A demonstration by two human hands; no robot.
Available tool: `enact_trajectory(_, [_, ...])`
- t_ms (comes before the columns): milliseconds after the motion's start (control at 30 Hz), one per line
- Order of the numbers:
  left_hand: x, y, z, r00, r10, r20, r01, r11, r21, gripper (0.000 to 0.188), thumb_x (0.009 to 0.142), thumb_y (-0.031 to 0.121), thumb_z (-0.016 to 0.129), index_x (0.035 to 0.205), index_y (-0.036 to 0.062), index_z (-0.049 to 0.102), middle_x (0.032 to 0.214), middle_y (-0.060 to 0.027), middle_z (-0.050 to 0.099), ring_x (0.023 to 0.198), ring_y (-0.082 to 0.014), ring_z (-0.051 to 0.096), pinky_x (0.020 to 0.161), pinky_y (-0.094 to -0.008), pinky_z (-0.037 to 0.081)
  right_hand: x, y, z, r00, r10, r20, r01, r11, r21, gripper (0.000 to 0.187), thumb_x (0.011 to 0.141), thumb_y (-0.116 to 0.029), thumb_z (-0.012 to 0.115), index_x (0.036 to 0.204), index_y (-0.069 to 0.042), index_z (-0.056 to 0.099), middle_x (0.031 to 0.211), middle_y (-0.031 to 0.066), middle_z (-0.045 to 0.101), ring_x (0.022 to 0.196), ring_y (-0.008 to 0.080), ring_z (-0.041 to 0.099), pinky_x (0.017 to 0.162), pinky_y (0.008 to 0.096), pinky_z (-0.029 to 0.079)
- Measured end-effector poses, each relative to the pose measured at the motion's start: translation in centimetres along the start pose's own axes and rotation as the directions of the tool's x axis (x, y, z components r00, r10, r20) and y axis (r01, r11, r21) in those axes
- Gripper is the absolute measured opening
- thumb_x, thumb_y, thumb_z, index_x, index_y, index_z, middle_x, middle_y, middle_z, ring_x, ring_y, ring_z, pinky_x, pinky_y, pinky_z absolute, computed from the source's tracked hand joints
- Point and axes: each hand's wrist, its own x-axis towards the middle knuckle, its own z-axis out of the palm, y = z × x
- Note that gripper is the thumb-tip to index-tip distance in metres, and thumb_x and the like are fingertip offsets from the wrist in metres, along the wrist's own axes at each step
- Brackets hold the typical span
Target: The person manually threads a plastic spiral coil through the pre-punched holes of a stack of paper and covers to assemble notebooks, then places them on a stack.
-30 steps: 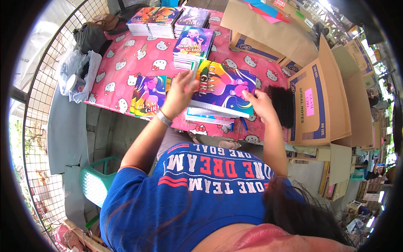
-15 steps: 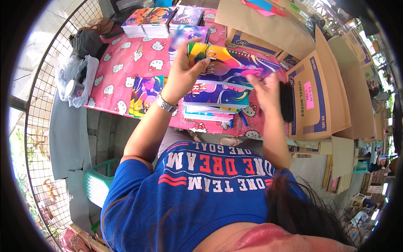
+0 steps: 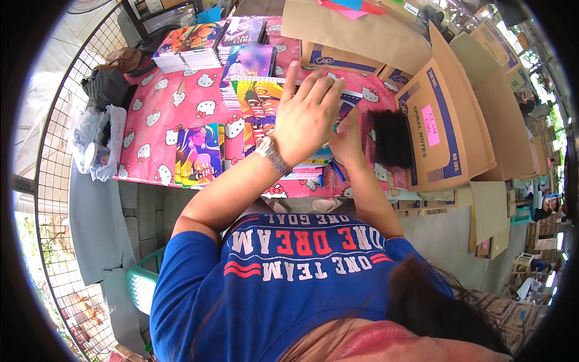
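Observation:
My left hand (image 3: pixel 310 114), with a metal watch at its wrist, lies across a spiral notebook (image 3: pixel 253 96) with a yellow and purple cover. Its fingers are stretched out and slightly apart. Close against it on the right is my right hand (image 3: pixel 347 142), beside the notebook's right part; its fingers are mostly hidden, so its grip does not show. Under the hands is a stack of notebooks (image 3: pixel 307 172), largely covered by my left forearm and hand. Another small pile of notebooks (image 3: pixel 200 154) with a colourful cover lies to the left, near the table's front edge.
Stacked notebooks (image 3: pixel 193 45) stand at the far left of the pink patterned tablecloth (image 3: pixel 160 99). Open cardboard boxes (image 3: pixel 449 120) border the right side, beside a row of black spiral bindings (image 3: pixel 389 139). Blue pens (image 3: pixel 338 170) lie near the front edge. A plastic bag (image 3: pixel 108 142) hangs at left.
The notebook that was held up between both hands is now lower, on the stack. My left hand has moved right across its cover and opened out; my right hand has moved in leftward.

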Motion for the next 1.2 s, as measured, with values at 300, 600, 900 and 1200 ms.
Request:
enact_trajectory(300, [1.9, -2.5, 0.3, 0.994, 0.101, -0.039, -0.108, 0.965, -0.238, 0.021, 0.077, 0.003, 0.067, 0.097, 0.0079, 0.068, 0.091, -0.0049, 0.061, 0.088, -0.0256, 0.059, 0.088, -0.0397, 0.043, -3.7, 17.2, -11.6, 0.928, 0.251, -0.276, -0.346, 0.305, -0.887, 0.031, 0.086, -0.024, 0.071, 0.108, -0.002, 0.065, 0.102, 0.0198, 0.066, 0.097, 0.0354, 0.065, 0.085, 0.0435, 0.053])
enact_trajectory(600, [2.1, -2.8, -1.0, 0.991, 0.088, 0.103, -0.073, 0.987, -0.144, 0.017, 0.084, 0.015, 0.068, 0.1, 0.0105, 0.064, 0.094, -0.0038, 0.064, 0.091, -0.0243, 0.059, 0.081, -0.0382, 0.04, 0.7, 12.4, -14.4, 0.855, 0.426, -0.295, -0.43, 0.265, -0.863, 0.031, 0.086, -0.009, 0.058, 0.117, -0.006, 0.065, 0.126, 0.0257, 0.055, 0.115, 0.041, 0.057, 0.094, 0.0477, 0.05])
enact_trajectory(900, [1.4, -2.6, -1.4, 0.987, 0.159, 0.007, -0.155, 0.974, -0.167, 0.016, 0.082, 0.016, 0.071, 0.095, 0.0122, 0.062, 0.086, -0.0016, 0.064, 0.082, -0.0226, 0.057, 0.076, -0.038, 0.037, 5.4, -6.5, -8.7, 0.982, 0.029, 0.188, 0.01, 0.979, -0.204, 0.029, 0.094, -0.008, 0.063, 0.123, -0.007, 0.067, 0.107, 0.0109, 0.065, 0.092, 0.0214, 0.063, 0.086, 0.032, 0.049])
enact_trajectory(1200, [0.8, -2.1, -1.7, 0.989, 0.122, 0.079, -0.107, 0.978, -0.177, 0.019, 0.08, 0.02, 0.074, 0.096, 0.0139, 0.066, 0.086, -0.0015, 0.066, 0.079, -0.0217, 0.06, 0.076, -0.0374, 0.037, 4.8, -9.3, -6.8, 0.946, -0.209, 0.248, 0.283, 0.905, -0.316, 0.024, 0.092, -0.005, 0.066, 0.115, -0.008, 0.072, 0.096, 0.0057, 0.063, 0.081, 0.0163, 0.06, 0.074, 0.029, 0.049])
